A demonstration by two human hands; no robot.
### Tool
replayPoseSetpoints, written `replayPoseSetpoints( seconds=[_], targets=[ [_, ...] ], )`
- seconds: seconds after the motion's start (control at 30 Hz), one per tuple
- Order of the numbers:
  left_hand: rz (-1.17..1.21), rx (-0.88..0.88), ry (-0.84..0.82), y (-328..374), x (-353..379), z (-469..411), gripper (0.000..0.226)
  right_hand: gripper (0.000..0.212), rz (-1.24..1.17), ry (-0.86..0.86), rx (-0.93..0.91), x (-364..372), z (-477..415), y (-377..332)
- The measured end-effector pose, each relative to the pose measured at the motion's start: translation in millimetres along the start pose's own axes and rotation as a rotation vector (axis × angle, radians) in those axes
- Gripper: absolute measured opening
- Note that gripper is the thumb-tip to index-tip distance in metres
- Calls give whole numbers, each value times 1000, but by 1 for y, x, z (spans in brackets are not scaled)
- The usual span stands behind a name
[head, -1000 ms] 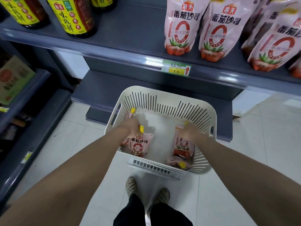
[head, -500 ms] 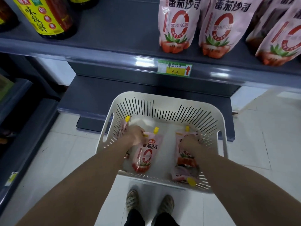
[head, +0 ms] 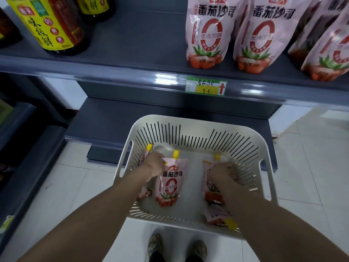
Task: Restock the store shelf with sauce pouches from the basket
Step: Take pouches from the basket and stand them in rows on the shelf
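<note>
Our left hand [head: 153,166] inside white basket [head: 198,127], fingers closed on top corner of pink pouch [head: 170,184] with yellow cap, front facing up. Our right hand [head: 220,172] clenched on second pouch [head: 210,190] at basket's right side. Third pouch [head: 217,214] lies near front rim. Above, more pouches [head: 206,35] stand upright on grey shelf [head: 141,40], dark bottles [head: 51,25] at left.

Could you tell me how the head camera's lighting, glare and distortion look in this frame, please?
Head view: dim overall, with bright glare streaks on the shelf edge beside the price tag; wide-angle distortion bends the shelf line and stretches the forearms near the bottom corners; the left hand and right hand in the basket look slightly soft, as do the shelf pouches at far right.
</note>
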State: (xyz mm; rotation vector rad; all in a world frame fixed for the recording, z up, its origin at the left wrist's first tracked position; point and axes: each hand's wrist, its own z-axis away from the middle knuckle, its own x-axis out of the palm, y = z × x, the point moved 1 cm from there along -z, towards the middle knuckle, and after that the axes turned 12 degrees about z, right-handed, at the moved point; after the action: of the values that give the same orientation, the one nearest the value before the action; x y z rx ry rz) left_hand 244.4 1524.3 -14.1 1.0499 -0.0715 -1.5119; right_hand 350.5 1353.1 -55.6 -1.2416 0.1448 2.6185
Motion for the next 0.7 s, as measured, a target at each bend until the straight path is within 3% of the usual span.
replayPoseSetpoints(
  seconds=[0.07,0.23,0.33,0.4,0.53,0.6,0.7],
  targets=[
    [30,1,17,-1,-3,1,42,67,-18,-31,33,0,9,-2],
    [101,-33,10,-4,-6,1,49,59,-67,-74,-93,9,-23,5],
    [133,-30,22,-4,-7,3,52,39,81,-120,-155,-3,-15,1],
    [111,-20,40,-3,-8,4,51,43,153,-151,-208,-15,-5,-7],
    [110,13,79,4,-12,10,39,38,25,-266,-305,-16,8,-6],
    [104,44,95,13,-20,19,40,38,-107,-242,-314,-13,12,-6],
    [71,118,83,33,-39,33,33,36,-138,-60,-346,-28,33,-10]
  ],
)
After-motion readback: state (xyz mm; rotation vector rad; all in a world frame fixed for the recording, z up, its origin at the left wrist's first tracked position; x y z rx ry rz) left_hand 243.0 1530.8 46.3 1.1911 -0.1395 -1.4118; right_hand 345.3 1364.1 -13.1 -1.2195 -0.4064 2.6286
